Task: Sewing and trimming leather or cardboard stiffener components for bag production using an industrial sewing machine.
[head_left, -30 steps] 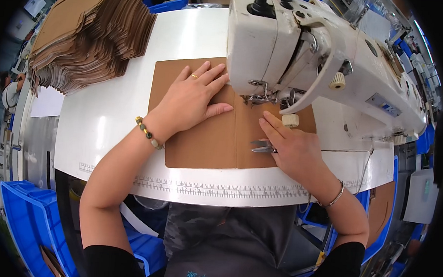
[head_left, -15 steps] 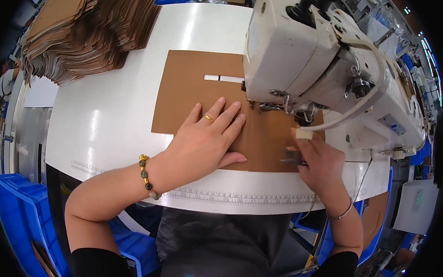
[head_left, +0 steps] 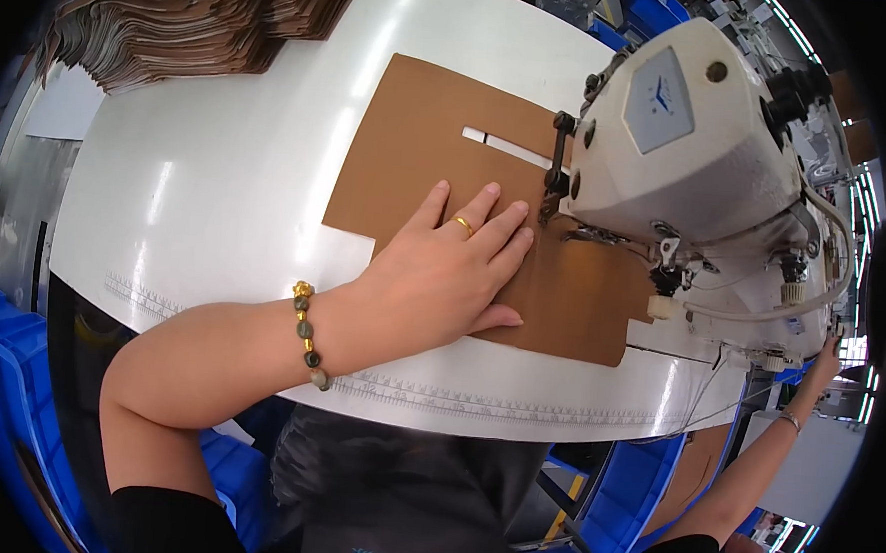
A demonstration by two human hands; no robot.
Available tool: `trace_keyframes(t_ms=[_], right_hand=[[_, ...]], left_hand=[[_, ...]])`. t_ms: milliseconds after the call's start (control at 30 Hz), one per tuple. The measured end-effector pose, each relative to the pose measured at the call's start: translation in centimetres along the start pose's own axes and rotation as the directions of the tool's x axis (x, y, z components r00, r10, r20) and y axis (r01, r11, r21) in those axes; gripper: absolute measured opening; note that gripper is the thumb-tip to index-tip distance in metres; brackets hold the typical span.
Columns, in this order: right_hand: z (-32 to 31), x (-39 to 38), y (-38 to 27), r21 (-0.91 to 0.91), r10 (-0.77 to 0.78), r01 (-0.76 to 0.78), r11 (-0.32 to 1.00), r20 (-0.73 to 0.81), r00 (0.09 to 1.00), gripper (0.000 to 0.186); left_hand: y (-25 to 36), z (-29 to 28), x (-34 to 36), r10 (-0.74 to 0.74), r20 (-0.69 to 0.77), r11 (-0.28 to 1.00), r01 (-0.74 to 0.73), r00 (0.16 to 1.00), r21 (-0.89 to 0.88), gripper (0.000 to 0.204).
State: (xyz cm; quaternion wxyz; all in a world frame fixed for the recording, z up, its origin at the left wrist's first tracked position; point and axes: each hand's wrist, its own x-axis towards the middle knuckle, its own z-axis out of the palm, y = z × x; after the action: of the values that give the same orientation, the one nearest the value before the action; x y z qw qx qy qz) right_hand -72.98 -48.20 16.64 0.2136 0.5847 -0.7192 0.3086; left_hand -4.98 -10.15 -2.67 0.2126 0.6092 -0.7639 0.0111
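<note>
My left hand (head_left: 453, 267) lies flat on a brown leather-like panel (head_left: 389, 164), fingers spread, a gold ring on one of them. The panel rests on the white table under the head of a sewing machine (head_left: 701, 130). A narrow slot in it shows white beneath, and its lower left corner is notched. Part of its right side is hidden by the machine head. At the far right my right hand (head_left: 840, 355) is stretched out beside the machine's far end, well away from the panel. Its fingers are too small and partly hidden to make out what they do.
A tall stack of brown panels (head_left: 185, 28) stands at the far left of the table. A ruler strip (head_left: 476, 406) runs along the table's near edge. Blue bins (head_left: 2, 384) sit below on the left, with another blue bin (head_left: 632, 497) at the lower right.
My right hand has left the panel beside the needle, where it held a blurred dark tool, and reached far right. The view has turned rightward. My left hand stays on the panel.
</note>
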Motion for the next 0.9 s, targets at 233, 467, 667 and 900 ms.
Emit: trace_keyframes(t_ms=[233,467,667,900], right_hand=[[4.2,-4.3,1.3,0.511,0.245,-0.317,0.799,0.204,0.948,0.063],[3.3,-8.1,-1.9,0.656,0.298,-0.286,0.699,0.096,0.950,0.063],[2.6,-7.5,-0.5,0.571,0.222,-0.202,0.796,0.036,0.974,0.066],[3.4,-7.7,1.7,0.421,-0.035,0.048,0.906,-0.040,0.999,0.065]], left_hand=[[0.7,0.8,0.9,-0.024,0.011,0.999,0.024,1.000,0.041,0.068],[0.5,1.1,0.5,-0.016,-0.008,0.997,0.016,1.000,0.074,0.067],[0.2,1.0,0.0,-0.011,-0.026,0.998,0.013,1.000,0.063,0.068],[0.0,0.9,0.1,-0.009,-0.040,0.999,0.011,0.999,0.048,0.068]])
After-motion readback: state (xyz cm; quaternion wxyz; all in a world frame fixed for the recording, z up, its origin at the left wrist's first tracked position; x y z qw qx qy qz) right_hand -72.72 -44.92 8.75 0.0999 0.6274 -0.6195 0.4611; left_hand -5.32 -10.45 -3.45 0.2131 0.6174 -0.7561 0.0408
